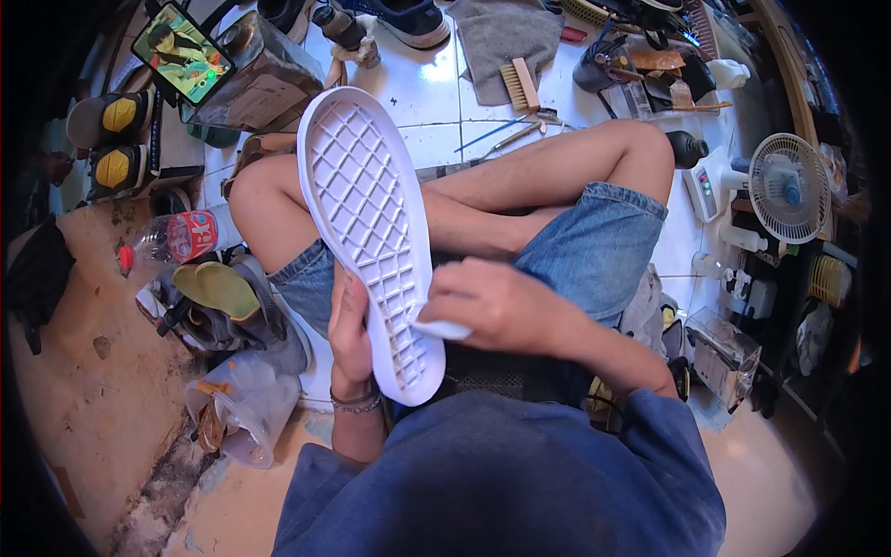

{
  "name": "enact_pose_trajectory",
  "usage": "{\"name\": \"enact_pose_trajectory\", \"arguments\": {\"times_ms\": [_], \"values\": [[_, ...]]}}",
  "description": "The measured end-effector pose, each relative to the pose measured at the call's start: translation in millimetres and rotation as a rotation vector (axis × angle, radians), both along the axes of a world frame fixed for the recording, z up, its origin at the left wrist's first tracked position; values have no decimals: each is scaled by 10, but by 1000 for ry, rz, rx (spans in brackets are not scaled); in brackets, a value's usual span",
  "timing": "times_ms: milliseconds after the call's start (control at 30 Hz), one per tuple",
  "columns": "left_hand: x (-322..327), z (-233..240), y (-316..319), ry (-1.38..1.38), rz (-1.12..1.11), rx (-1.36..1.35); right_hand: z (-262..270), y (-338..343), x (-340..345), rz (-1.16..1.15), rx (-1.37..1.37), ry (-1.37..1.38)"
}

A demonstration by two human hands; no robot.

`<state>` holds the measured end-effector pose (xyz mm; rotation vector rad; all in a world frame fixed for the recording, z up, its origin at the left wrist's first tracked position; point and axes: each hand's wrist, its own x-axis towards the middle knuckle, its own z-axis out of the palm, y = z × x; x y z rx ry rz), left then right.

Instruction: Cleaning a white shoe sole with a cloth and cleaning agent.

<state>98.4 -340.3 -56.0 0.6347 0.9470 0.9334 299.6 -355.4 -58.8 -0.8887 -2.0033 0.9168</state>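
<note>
A white shoe sole (362,202) stands tilted before me, its inner side with a raised diamond grid turned up. My left hand (350,327) grips it by the left edge near its narrow waist. Over the heel part, my right hand (491,303) pinches a small white cloth or pad (445,328), which rests against the grid near the sole's right rim. The right fingers are slightly blurred. What lies behind the sole is hidden.
On the tiled floor (424,97) ahead lie a wooden brush (521,83), a grey cloth (511,42) and thin tools (511,136). A metal can (257,76) with a phone (182,52), a plastic bottle (174,240) and shoes (237,306) stand left. A fan (789,188) is right.
</note>
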Motion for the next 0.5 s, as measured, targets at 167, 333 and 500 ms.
{"name": "enact_pose_trajectory", "arguments": {"times_ms": [167, 333, 500], "values": [[70, -3, -54, 66, -154, 103, -94, 672, 282, -107, 41, 17], [18, 55, -17, -131, -72, -122, -10, 593, 118, -238, 132, -8], [-61, -124, 146, -81, -39, 214, 121, -18, -85, -113, 73, -37]]}}
